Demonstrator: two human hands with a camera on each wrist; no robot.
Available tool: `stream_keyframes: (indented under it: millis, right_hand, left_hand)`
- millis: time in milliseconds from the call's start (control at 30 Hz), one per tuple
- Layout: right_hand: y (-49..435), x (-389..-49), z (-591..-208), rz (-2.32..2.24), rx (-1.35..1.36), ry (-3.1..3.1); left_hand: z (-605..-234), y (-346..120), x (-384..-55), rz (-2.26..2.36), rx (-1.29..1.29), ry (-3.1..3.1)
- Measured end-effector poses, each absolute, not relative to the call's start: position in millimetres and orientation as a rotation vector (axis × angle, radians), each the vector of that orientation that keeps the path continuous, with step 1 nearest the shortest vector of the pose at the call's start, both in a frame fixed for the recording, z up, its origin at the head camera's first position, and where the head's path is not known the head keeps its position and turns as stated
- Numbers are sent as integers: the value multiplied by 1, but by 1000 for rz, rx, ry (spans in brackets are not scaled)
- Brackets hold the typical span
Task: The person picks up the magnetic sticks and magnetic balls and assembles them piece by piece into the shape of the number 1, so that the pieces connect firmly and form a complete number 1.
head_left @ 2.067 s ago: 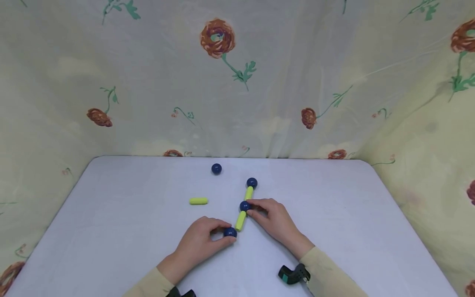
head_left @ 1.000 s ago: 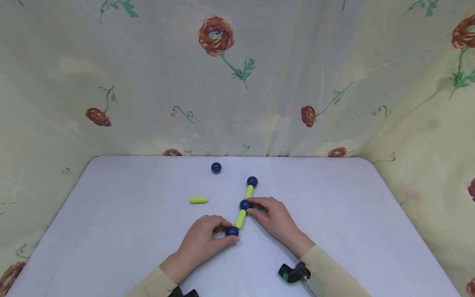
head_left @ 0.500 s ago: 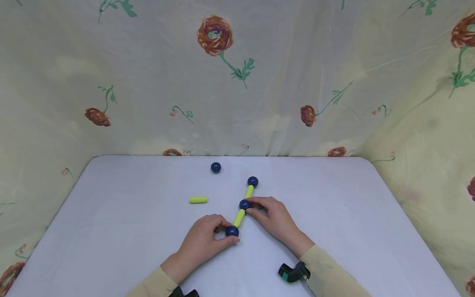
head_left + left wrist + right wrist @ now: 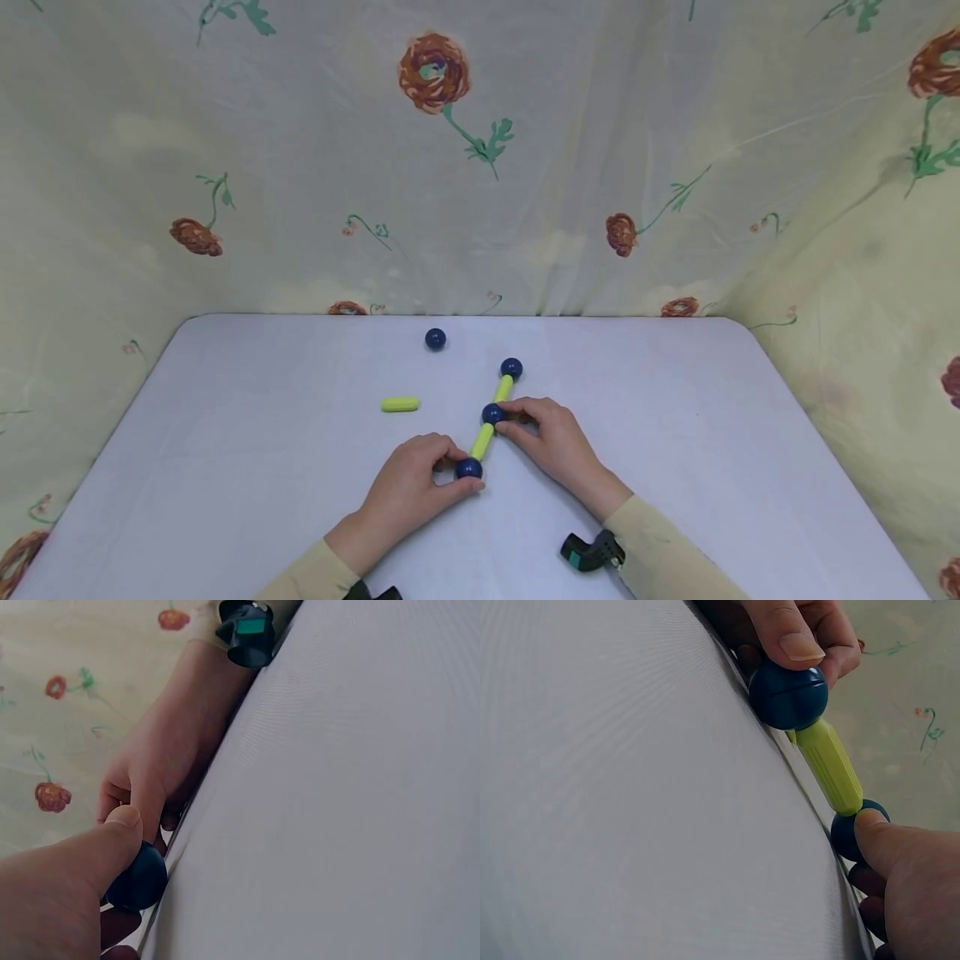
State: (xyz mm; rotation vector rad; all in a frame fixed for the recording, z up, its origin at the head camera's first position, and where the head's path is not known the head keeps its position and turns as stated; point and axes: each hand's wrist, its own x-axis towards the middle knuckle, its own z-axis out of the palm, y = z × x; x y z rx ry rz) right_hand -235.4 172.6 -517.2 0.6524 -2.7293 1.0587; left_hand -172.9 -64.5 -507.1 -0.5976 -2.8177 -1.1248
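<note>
A chain of dark blue balls and yellow-green rods lies slantwise on the white table. Its near blue ball (image 4: 468, 468) is pinched between the thumb and fingers of my left hand (image 4: 411, 482). With thumb and forefinger my right hand (image 4: 557, 442) pinches the middle blue ball (image 4: 492, 414). Between these two balls runs the near rod (image 4: 482, 442), touching both in the right wrist view. Beyond the middle ball, the far rod (image 4: 503, 388) leads to the far blue ball (image 4: 512, 368). The left wrist view shows the near ball (image 4: 139, 879) under the thumb.
A loose yellow-green rod (image 4: 400, 404) lies left of the chain. Another blue ball (image 4: 435, 339) sits near the back edge of the white table (image 4: 247, 433). Flowered cloth (image 4: 555, 167) hangs behind and at both sides. Black devices (image 4: 592, 552) are strapped on both wrists.
My left hand has brought its ball slightly right to the near rod's end. That rod's near end has swung left and now meets the ball. My right hand has kept hold of the middle ball.
</note>
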Motion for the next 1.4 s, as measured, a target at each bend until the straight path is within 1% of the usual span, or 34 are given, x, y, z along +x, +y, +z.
stream_keyframes:
  millis: [800,1400]
  right_hand:
    - [169,-234,-515,1066,610,-2743]
    - [167,-242,-509,1032,719,-2811]
  left_hand:
    - [-507,-65,-172,-1122,-595,-2795]
    - [-509,-67,-172,-1136,-567,-2793]
